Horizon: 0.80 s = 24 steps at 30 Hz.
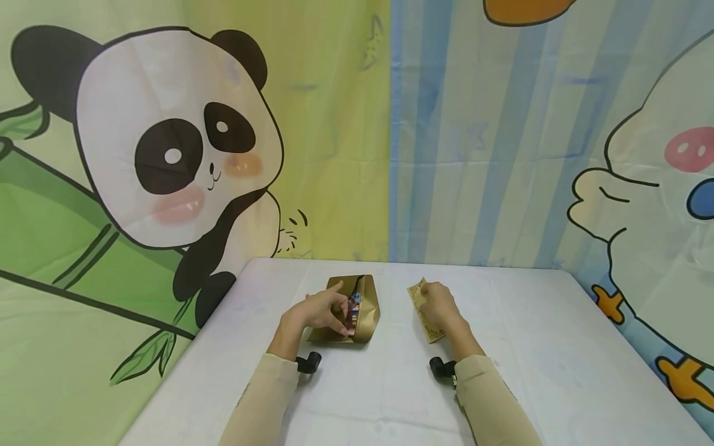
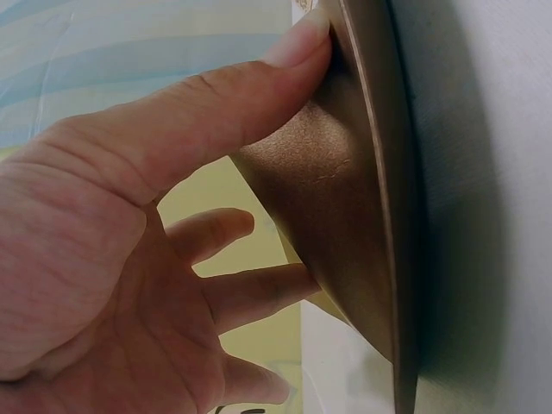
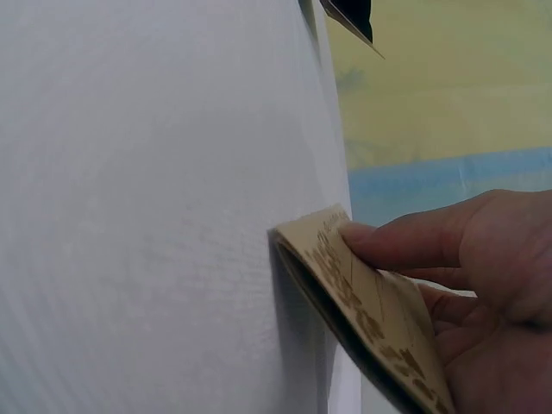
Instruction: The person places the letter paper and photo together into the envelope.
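Note:
A gold-brown envelope [image 1: 321, 335] lies on the table with its flap folded out to the right and its mouth gaping. Colourful printed items [image 1: 354, 314] show inside the mouth. At this opening, my left hand [image 1: 322, 310] holds the envelope's edge with thumb and forefinger. The left wrist view shows the thumb [image 2: 207, 112] against the lifted brown edge, the other fingers spread behind. My right hand [image 1: 439, 305] pinches a tan folded paper with brown print [image 3: 362, 297], thumb on its upper face. One end of this paper seems to touch the tabletop.
A white cloth covers the table [image 1: 385, 396]. Behind it hangs a curtain [image 1: 334, 124] with a cartoon panda on the left and blue stripes on the right. Black wrist cameras [image 1: 309, 362] sit below both hands.

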Available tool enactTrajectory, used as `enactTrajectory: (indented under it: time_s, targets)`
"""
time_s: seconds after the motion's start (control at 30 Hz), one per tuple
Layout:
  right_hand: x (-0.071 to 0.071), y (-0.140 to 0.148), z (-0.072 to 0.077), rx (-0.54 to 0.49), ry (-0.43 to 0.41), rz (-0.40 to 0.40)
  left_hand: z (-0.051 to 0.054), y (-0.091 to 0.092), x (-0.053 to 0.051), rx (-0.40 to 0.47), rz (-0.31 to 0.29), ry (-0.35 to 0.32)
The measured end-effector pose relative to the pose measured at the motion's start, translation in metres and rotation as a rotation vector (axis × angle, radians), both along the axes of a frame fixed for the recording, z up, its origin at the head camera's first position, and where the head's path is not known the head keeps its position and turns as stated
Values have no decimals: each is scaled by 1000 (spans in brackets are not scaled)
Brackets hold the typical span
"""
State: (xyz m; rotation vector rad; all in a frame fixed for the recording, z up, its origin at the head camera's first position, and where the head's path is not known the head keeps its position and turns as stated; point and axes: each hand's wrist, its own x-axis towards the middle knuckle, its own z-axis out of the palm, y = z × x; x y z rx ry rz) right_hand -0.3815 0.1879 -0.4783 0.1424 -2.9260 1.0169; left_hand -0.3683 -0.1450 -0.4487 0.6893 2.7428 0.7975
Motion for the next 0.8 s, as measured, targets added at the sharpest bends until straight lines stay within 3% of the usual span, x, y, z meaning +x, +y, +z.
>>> enactTrajectory:
  time_s: [0.3, 0.8]
  targets:
    - [-2, -4, 1, -33, 79, -52, 0, -1, 1, 3, -10, -2]
    - [-5, -9, 9, -322, 159, -23, 0, -1, 1, 3, -2, -16]
